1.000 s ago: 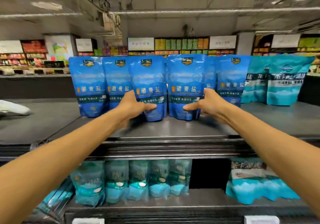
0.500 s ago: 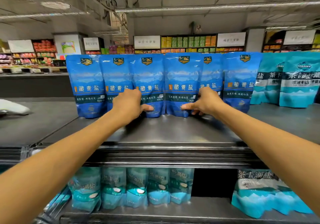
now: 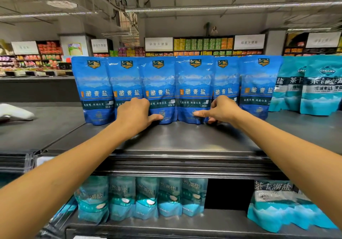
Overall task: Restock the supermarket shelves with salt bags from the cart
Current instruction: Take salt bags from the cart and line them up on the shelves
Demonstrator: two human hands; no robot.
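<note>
Six blue salt bags stand upright in a row along the back of the dark top shelf [image 3: 185,138]. The left hand [image 3: 134,113] grips the lower edge of the third blue salt bag [image 3: 160,83], fingers curled behind it and thumb across its front. The right hand [image 3: 223,109] holds the fourth blue salt bag [image 3: 194,83] likewise, thumb pressed on its front, fingers tucked round its right edge. Teal salt bags [image 3: 314,90] stand just to the right. On the lower shelf [image 3: 212,222], more teal pouches [image 3: 142,198] sit in a row.
</note>
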